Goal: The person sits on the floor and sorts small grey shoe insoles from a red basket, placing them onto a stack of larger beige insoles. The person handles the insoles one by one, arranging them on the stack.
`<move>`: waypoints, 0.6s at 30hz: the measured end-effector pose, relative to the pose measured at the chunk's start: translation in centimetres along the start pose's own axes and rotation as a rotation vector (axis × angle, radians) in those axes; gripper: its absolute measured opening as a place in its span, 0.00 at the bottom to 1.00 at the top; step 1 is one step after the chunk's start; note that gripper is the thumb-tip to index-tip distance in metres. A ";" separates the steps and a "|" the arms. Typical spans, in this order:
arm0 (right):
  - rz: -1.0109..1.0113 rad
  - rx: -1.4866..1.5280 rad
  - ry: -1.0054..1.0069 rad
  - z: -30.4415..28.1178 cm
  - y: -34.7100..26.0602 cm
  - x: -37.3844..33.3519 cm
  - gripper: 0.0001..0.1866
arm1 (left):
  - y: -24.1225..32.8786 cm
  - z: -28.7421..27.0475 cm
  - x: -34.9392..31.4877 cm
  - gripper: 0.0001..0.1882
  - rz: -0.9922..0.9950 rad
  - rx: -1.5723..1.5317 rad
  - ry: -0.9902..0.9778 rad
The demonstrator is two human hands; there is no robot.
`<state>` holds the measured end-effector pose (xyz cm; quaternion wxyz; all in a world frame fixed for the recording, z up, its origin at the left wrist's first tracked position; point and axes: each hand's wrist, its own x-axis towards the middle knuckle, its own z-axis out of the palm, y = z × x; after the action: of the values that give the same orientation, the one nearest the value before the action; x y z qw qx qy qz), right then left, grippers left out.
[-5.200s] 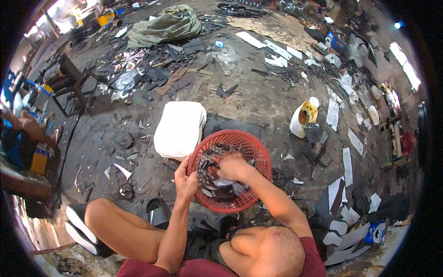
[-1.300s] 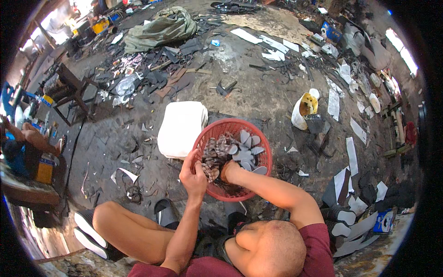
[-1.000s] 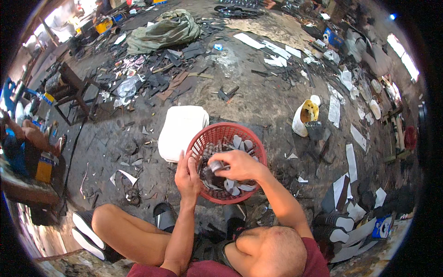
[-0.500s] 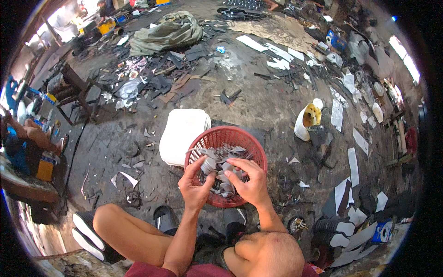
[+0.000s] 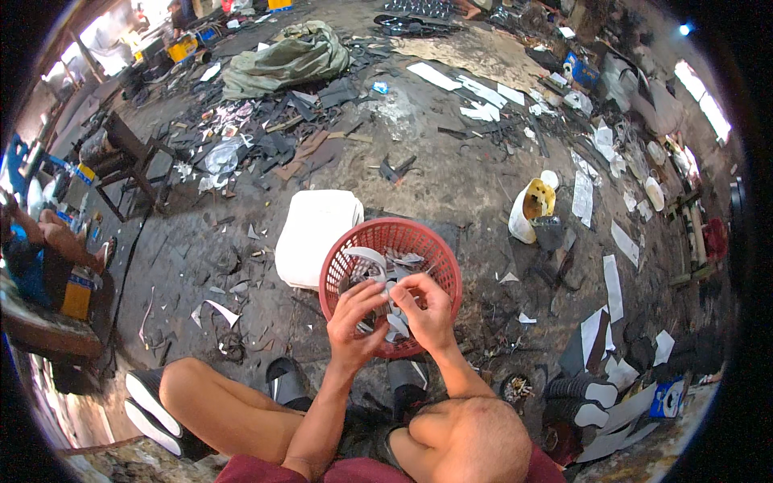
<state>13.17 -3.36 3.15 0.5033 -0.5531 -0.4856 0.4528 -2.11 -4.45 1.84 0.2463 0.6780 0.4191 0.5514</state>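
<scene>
A red plastic basket [image 5: 332,274] stands on the floor in front of me, holding many curved, flat grey cut pieces [image 5: 405,259]. Over its near half, my left hand [image 5: 354,322] is closed with fingers curled round some of the grey pieces, mostly hidden by the fingers. My right hand [image 5: 427,312] faces it, thumb and forefinger pinched near the left fingertips; what lies in the pinch is too small to make out. A pale curved strip [image 5: 366,254] arches up beyond the left fingers, its lower end between the two hands.
A white bundle [image 5: 320,233] touches the basket's left side. To the right stands a cut-open white container [image 5: 523,216] with yellow inside. Shoes [image 5: 584,402] and white offcuts [image 5: 613,290] lie further right. Dark scraps and a greenish sack [image 5: 286,60] lie beyond. Another person's legs [image 5: 68,233] show at left.
My right thumb and forefinger have closed into a pinch, and my left fingers have curled lower. The pale curved strip now stands up beyond my left hand.
</scene>
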 end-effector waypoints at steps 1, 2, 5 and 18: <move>-0.091 0.030 0.019 -0.2 0.1 0.4 0.12 | 0.0 0.0 0.0 0.25 0.038 0.008 -0.028; -0.110 0.017 0.067 -0.4 0.1 0.9 0.12 | 0.2 0.1 -0.2 0.25 0.042 0.014 -0.051; 0.059 0.033 0.180 -1.4 0.1 2.7 0.10 | 0.5 0.0 -0.5 0.24 0.138 -0.027 -0.008; -0.318 -0.009 -0.097 -0.7 0.3 -0.7 0.10 | -0.4 0.2 -0.8 0.24 -0.024 -0.040 0.094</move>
<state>13.79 -4.13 2.90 0.5420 -0.4493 -0.5926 0.3914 -2.04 -4.87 1.03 0.2464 0.6411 0.4274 0.5878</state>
